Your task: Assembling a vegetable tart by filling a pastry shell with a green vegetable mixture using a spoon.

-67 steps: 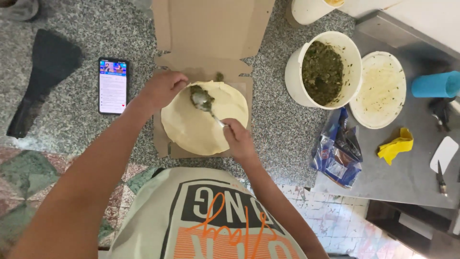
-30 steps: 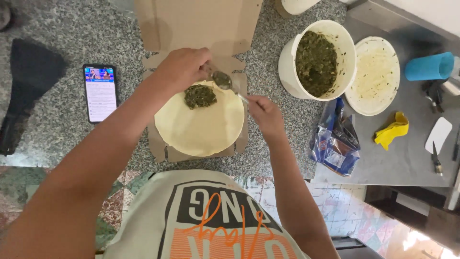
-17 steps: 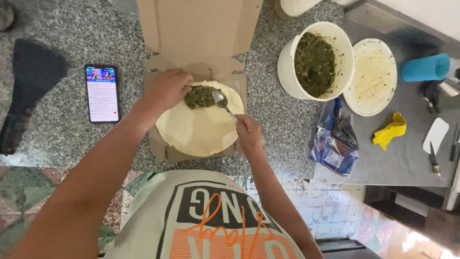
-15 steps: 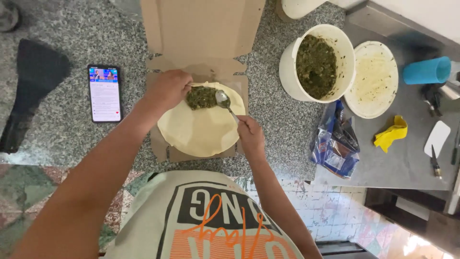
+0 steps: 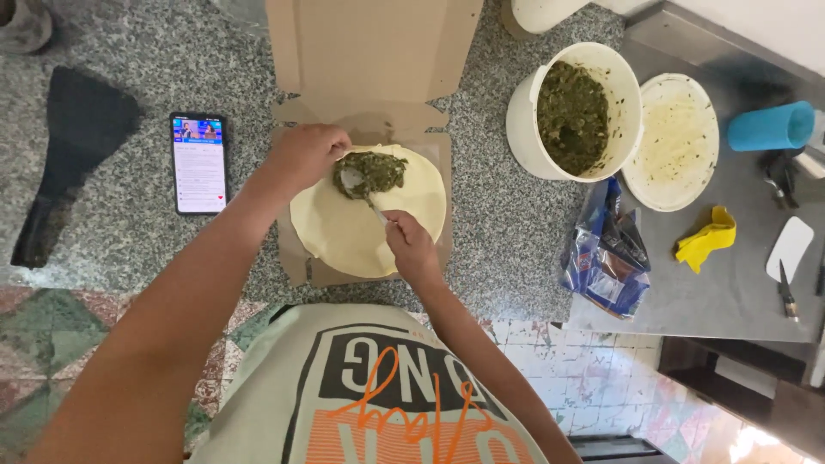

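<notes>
Since a moment ago the right hand [image 5: 411, 249], clamped on a spoon [image 5: 361, 187], has pressed it back into the green filling [image 5: 371, 170] at the dough round's [image 5: 365, 225] far edge, spreading underway, while the left hand [image 5: 305, 155], curled shut, pins that edge on the open cardboard box [image 5: 369, 60] mid-counter on speckled granite [image 5: 129, 51], the white filling bucket [image 5: 574, 112] to its right.

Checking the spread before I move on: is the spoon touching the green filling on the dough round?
Touching. The head view shows the spoon, held in the right hand, with its bowl pressed into the green filling on the dough round, no gap.
</notes>
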